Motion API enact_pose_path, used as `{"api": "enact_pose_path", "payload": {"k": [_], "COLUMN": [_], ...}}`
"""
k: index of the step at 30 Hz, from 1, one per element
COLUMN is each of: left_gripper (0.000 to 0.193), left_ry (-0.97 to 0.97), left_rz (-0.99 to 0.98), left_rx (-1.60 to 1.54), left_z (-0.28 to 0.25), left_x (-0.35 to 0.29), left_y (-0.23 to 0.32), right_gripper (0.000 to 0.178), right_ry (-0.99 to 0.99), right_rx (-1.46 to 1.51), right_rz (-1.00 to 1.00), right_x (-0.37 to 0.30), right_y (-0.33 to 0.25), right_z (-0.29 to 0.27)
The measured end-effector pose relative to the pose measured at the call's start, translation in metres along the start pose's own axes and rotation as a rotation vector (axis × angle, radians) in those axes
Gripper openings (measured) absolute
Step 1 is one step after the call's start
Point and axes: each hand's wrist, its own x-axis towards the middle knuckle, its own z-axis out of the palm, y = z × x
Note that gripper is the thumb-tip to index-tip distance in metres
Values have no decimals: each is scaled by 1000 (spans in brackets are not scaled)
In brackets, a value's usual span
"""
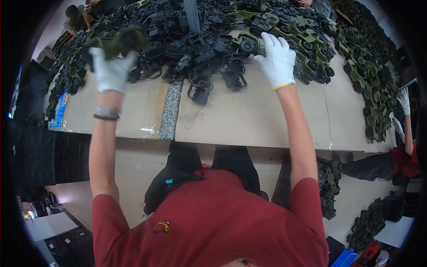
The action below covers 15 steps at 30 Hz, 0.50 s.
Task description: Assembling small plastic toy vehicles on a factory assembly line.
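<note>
My left hand (111,73), in a white glove and blurred by motion, holds a dark green toy jeep (119,42) with black wheels above the left part of the table. To the right, my right hand (279,62), also white-gloved, has its thumb and fingers around the end of another green toy jeep (247,44), which rests at the near edge of the pile. Between the hands lies a heap of black plastic toy frames (191,58), a few of them spread toward me.
Brown cardboard (240,115) covers the table, with a speckled strip (171,109) showing between sheets. Many green toy jeeps (307,49) are heaped at right. A grey metal post (191,15) rises from the black heap. At far right another person's gloved hand (404,100) shows.
</note>
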Motion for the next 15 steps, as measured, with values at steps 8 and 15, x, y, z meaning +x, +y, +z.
{"api": "enact_pose_path", "payload": {"k": [8, 15], "left_gripper": [50, 76], "left_ry": [-11, -364], "left_rz": [36, -846], "left_rx": [160, 144], "left_z": [11, 36], "left_x": [-19, -122], "left_y": [-22, -117], "right_gripper": [77, 64], "right_ry": [-208, 339], "right_rx": [-261, 245], "right_rz": [-29, -155], "right_x": [21, -10], "right_y": [16, 22], "right_z": [72, 19]}}
